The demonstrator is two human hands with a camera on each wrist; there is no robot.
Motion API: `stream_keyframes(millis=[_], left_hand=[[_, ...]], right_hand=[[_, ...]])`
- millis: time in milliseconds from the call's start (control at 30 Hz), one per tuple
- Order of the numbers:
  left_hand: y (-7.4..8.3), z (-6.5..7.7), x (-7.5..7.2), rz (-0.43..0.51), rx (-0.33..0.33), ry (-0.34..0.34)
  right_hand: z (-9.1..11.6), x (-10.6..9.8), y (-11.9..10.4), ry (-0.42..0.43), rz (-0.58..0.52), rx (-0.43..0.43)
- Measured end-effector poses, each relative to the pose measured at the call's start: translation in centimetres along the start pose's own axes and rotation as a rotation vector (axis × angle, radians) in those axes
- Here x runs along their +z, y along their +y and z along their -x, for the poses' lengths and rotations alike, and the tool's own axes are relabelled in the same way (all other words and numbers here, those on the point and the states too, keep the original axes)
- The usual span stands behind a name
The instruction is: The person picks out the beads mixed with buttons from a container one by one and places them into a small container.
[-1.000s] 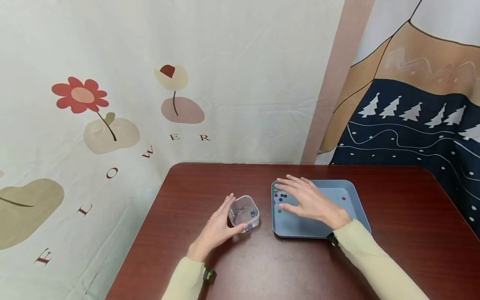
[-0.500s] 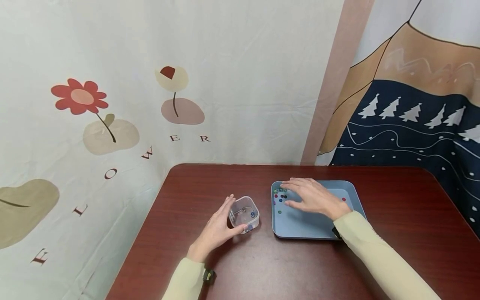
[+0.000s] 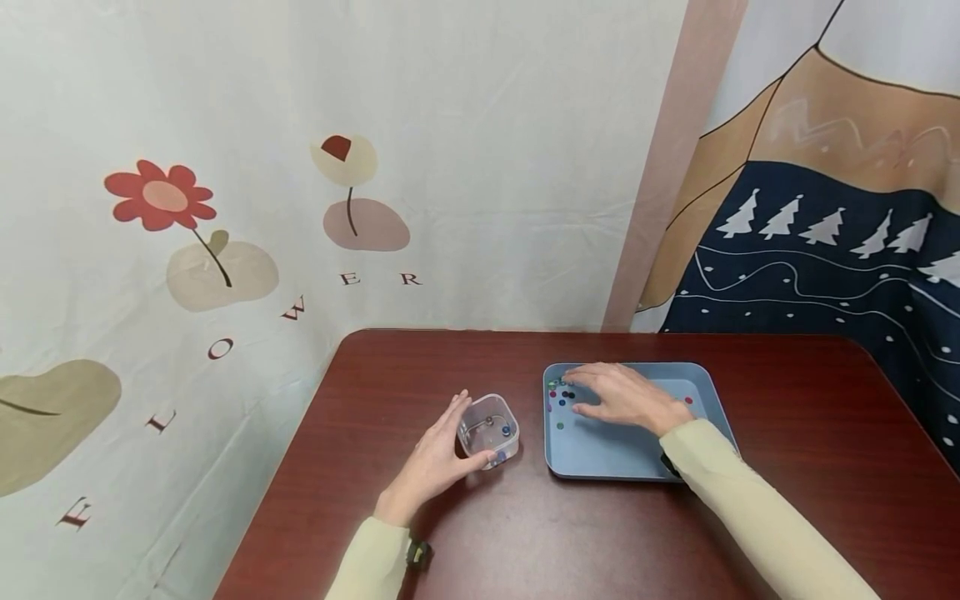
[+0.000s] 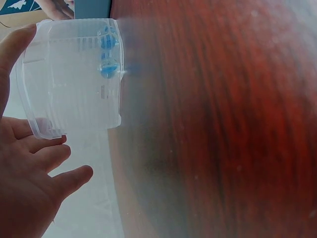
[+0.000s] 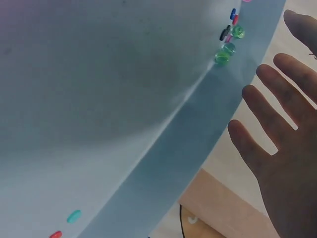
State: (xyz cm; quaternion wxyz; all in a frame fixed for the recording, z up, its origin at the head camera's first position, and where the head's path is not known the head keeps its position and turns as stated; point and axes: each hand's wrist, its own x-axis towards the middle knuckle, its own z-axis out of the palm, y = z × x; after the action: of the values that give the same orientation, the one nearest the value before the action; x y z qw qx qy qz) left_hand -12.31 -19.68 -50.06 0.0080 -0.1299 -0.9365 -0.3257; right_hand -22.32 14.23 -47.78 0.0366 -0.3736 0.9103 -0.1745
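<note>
My left hand [image 3: 431, 462] holds a small clear plastic container [image 4: 69, 84] upright on the table, thumb on one side and fingers on the other. Blue glass marbles [image 4: 108, 68] lie at its bottom. Over the far part of a blue-grey tray [image 3: 622, 454] hovers my right hand [image 3: 626, 398], fingers spread and nothing in its grasp. By the tray's left wall, near those fingertips, are several green marbles [image 5: 222, 58] and small coloured discs like buttons [image 3: 563, 402]. A teal disc [image 5: 74, 216] and a red disc [image 3: 688, 400] lie farther right in the tray.
The dark red wooden table [image 3: 510, 542] carries both container and tray, with a strip of tabletop between them. Behind it hangs a pale curtain [image 3: 510, 167] printed with flowers, and a dark blue tree-patterned cloth [image 3: 810, 275] at the right.
My right hand has drawn back slightly to the right from the tray's left wall, uncovering more of the marbles there. My left hand and the container stay put.
</note>
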Motion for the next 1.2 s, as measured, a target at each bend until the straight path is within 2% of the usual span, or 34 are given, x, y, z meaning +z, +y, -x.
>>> stream_keyframes(millis=[333, 700, 1200], left_hand=[[-0.1, -0.1, 0.1, -0.004, 0.022, 0.011], [-0.3, -0.3, 0.1, -0.014, 0.048, 0.012], [-0.3, -0.1, 0.3, -0.011, 0.020, 0.007]], right_hand=[[-0.4, 1.0, 0.4, -0.033, -0.077, 0.089], [-0.7, 2.0, 1.2, -0.024, -0.103, 0.096], [-0.7, 2.4, 1.4, -0.019, -0.117, 0.107]])
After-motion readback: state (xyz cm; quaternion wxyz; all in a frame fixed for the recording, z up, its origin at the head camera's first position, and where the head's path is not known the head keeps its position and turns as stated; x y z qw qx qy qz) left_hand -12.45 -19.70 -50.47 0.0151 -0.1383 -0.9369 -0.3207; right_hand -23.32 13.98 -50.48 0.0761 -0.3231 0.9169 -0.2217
